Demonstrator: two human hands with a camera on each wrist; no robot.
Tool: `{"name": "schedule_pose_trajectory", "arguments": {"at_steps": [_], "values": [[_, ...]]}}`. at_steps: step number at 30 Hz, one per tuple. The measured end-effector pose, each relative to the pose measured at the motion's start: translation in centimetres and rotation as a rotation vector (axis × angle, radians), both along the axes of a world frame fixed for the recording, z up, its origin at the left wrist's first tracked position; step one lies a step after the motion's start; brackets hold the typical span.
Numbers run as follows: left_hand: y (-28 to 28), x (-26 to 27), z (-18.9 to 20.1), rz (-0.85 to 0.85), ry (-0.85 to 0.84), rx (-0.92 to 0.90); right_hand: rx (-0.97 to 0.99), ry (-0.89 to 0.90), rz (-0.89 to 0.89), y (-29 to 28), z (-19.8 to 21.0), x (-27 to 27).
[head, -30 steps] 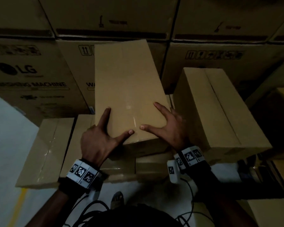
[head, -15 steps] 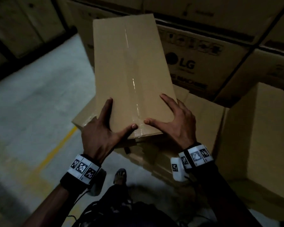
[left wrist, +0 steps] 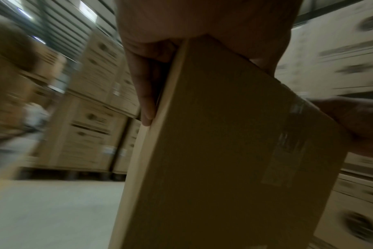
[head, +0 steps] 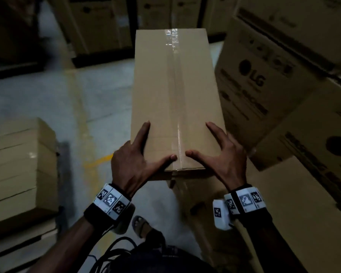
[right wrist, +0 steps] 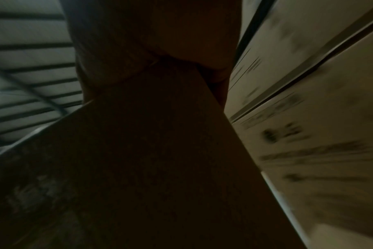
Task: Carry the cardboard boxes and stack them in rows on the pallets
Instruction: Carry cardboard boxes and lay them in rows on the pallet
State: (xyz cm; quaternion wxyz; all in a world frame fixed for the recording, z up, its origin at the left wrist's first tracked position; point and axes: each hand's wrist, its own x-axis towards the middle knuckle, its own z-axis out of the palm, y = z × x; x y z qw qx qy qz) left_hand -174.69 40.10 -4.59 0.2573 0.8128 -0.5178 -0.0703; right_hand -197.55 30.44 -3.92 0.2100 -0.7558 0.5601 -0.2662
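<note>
I hold a long plain cardboard box [head: 175, 91], taped along its top seam, level in front of me and off the ground. My left hand [head: 138, 160] grips its near left corner, thumb and forefinger on top and the other fingers down the side. My right hand [head: 222, 158] grips the near right corner the same way. In the left wrist view the box [left wrist: 234, 151] fills the middle, with my left hand's fingers [left wrist: 145, 87] along its edge. The right wrist view is dark; the box [right wrist: 149, 168] shows only as a shadowed face.
A stack of flat cardboard boxes [head: 18, 164] stands at the left. Large printed LG cartons [head: 264, 85] rise close on the right, with more plain boxes [head: 283, 223] below them. Further cartons [head: 98, 22] line the back. Grey floor with a yellow line [head: 93, 164] runs between.
I have turned left with the box, away from the pile of boxes beneath it; it now hangs over the aisle floor. Both hands keep the same hold.
</note>
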Motion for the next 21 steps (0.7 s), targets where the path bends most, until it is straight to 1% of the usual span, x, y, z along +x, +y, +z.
{"name": "schedule_pose_trajectory", "arguments": {"at_steps": [4,6,9,13,16,18,21], "values": [[-0.4,8.5,0.3,0.189,0.005,-0.001,-0.031,-0.001,0.215,-4.9,-0.5,10.7],[0.0,11.8,0.2,0.281,0.011,-0.017,-0.039,-0.014,0.326,-6.6,-0.6,15.7],[0.9,15.3,0.6,0.413,0.013,-0.019,-0.061,-0.017,0.465,-8.2,-0.3,21.8],[2.4,19.0,0.3,0.59,0.022,-0.001,-0.06,-0.045,0.648,-9.2,0.3,29.0],[3.9,21.5,-0.2,0.765,0.03,0.011,-0.046,-0.045,0.797,-9.3,0.5,34.9],[4.7,22.6,-0.5,0.864,0.029,0.026,-0.036,-0.047,0.878,-9.3,0.1,38.2],[5.9,24.4,-0.9,1.037,0.023,0.04,0.024,-0.044,1.049,-9.0,-0.9,44.1]]}}
